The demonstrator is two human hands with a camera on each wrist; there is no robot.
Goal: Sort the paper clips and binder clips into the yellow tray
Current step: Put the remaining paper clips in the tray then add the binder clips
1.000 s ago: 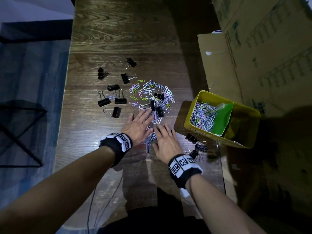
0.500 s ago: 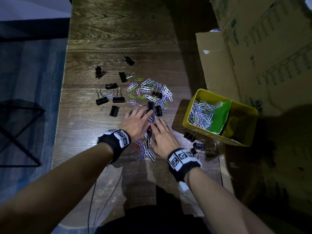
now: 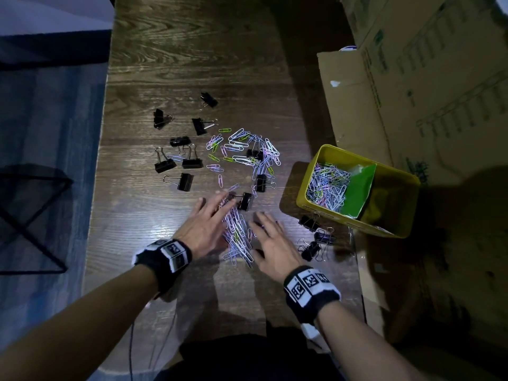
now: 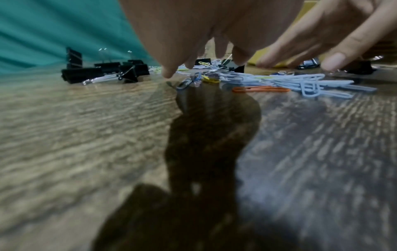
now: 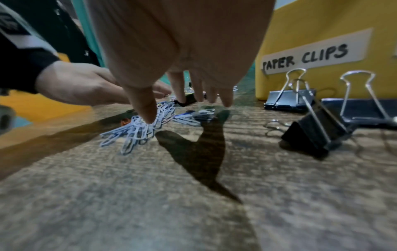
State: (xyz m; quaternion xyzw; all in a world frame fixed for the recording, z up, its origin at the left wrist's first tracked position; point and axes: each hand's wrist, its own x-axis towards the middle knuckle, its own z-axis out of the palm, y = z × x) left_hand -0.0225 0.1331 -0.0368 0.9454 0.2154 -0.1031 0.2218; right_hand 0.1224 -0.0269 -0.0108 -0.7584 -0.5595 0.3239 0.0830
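Between my two hands lies a raked-up pile of paper clips (image 3: 237, 235) (image 4: 279, 82) (image 5: 139, 129). My left hand (image 3: 204, 225) lies flat on the table with straight fingers against the pile's left side. On the pile's right, my right hand (image 3: 270, 243) is spread flat, thumb touching the clips. More loose paper clips (image 3: 244, 149) lie farther back. Black binder clips (image 3: 178, 163) sit scattered at left, and three more binder clips (image 3: 313, 237) (image 5: 313, 134) lie beside the yellow tray (image 3: 395, 229) (image 5: 322, 25), which holds paper clips left of a green divider (image 3: 357, 191).
A large cardboard box (image 3: 412, 92) stands behind and to the right of the tray. The wooden table (image 3: 192, 50) ends at left over a blue floor. The tray's side bears a label reading PAPER CLIPS (image 5: 307, 56).
Both hands have drawn back toward me and spread apart, dragging a bunch of paper clips out of the far heap into a pile between them. One binder clip came along.
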